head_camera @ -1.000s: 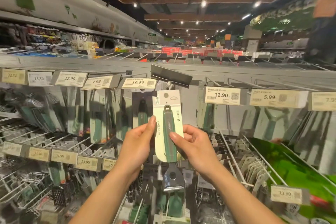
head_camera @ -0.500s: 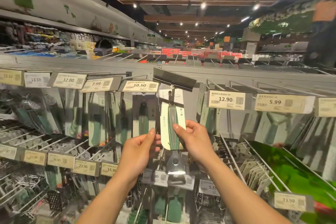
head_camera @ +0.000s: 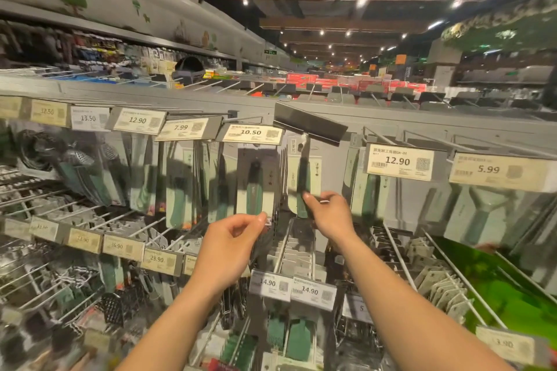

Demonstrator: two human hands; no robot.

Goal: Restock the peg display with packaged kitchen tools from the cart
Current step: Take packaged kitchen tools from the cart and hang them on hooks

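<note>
A packaged kitchen tool (head_camera: 303, 172), green handle on a white card, hangs on the peg under a flipped-up dark label holder (head_camera: 310, 127). My right hand (head_camera: 331, 215) grips its lower end, fingers curled round the handle. My left hand (head_camera: 230, 239) is lower and to the left. Its thumb and forefinger pinch the bottom edge of the neighbouring package (head_camera: 255, 187), which hangs under the 10.50 tag (head_camera: 251, 132). The tool's metal end is hidden behind my right hand.
Rows of pegs with similar green-handled packages run left and right, with price tags 12.90 (head_camera: 399, 161) and 5.99 (head_camera: 494, 170) to the right. Bare wire pegs (head_camera: 401, 256) jut out below. Tags marked 14.90 (head_camera: 291, 288) hang lower down. Something bright green (head_camera: 494, 283) lies at lower right.
The packaged tool went up and back onto the peg. My left hand let go of it and dropped to the neighbouring package; my right hand slid to the tool's lower end.
</note>
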